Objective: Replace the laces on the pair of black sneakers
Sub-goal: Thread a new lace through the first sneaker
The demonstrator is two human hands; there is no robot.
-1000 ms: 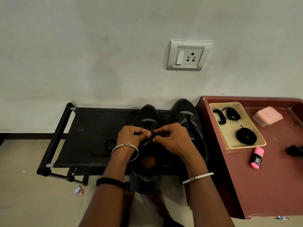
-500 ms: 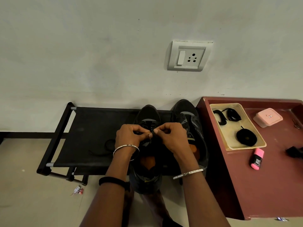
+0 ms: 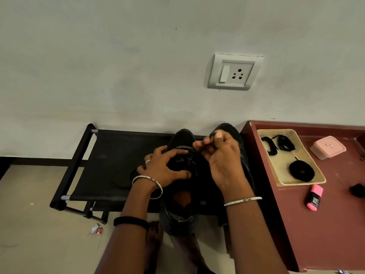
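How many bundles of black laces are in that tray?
3. The left bundle and right bundle lie side by side at the far end of the tray; the round coil lies nearer. Nothing covers the tray.

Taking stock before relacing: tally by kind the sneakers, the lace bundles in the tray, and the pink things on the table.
Black sneakers: 2
Lace bundles in the tray: 3
Pink box: 1
Pink highlighter: 1
Total: 7

Dim, even indoor light, soft faint shadows, wide-angle bending at the edges, right hand (image 3: 223, 157) motion-blurred, black sneakers (image 3: 183, 175) lost in murk
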